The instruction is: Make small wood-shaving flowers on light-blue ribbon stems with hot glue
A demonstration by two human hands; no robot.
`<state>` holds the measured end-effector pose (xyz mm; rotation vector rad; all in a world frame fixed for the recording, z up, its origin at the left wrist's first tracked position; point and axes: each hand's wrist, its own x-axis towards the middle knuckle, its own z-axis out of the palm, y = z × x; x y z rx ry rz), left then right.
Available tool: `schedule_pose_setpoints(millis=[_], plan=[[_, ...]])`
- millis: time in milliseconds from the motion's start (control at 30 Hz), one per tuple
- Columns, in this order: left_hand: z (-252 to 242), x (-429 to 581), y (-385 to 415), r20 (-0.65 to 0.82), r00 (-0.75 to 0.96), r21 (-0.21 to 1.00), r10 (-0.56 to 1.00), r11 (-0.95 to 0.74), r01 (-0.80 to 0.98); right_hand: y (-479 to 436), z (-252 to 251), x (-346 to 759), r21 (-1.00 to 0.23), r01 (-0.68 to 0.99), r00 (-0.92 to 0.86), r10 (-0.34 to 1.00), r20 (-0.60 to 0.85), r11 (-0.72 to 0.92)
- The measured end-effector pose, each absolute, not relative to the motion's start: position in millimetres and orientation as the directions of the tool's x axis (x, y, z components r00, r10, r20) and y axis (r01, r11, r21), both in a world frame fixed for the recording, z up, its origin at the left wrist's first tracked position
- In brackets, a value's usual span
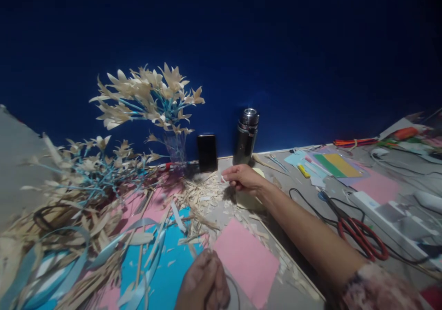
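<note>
My right hand (244, 179) reaches forward over the table, its fingertips pinched on a small white scrap (223, 179). Below that hand lie many pale husk-like shavings (203, 195), and a yellowish pad (249, 200) is partly covered by it. Close to me, my left hand (203, 282) is closed with fingers curled together. Whatever it may hold is hidden or too small to name. Beside it on the right lies a pink paper sheet (247, 261), and on its left a bright blue sheet (162, 259).
Pale handmade flowers (152, 93) on blue stems stand in a clear vase (176, 151). A phone (207, 153) and a thermos (246, 137) stand by the blue wall. Red-handled scissors (362, 236), a yellow cutter (304, 171) and a power strip (386, 225) lie right; blue ribbon (79, 264) curls left.
</note>
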<state>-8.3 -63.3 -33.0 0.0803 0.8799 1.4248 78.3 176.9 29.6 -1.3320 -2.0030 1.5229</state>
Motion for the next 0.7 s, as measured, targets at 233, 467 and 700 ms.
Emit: schedule_pose_setpoints(millis=[233,467,700], plan=[[2.1,-5.2,-62.1,-0.398,-0.195,0.589,0.896,0.087,-0.803,49.2,29.2,125.7,-0.850,-0.154,-0.622,0.718,-0.312,-0.503],[-0.6,19.3,-61.4,-0.385,-0.238,0.644,0.892,0.075,-0.761,12.5,8.3,150.3,-0.814,-0.281,-0.524,0.792,-0.314,-0.509],[4.3,27.2,-63.8,-0.368,-0.268,0.747,0.890,0.111,-0.655,2.2,12.5,165.8,-0.959,-0.020,-0.467,0.851,-0.242,-0.284]])
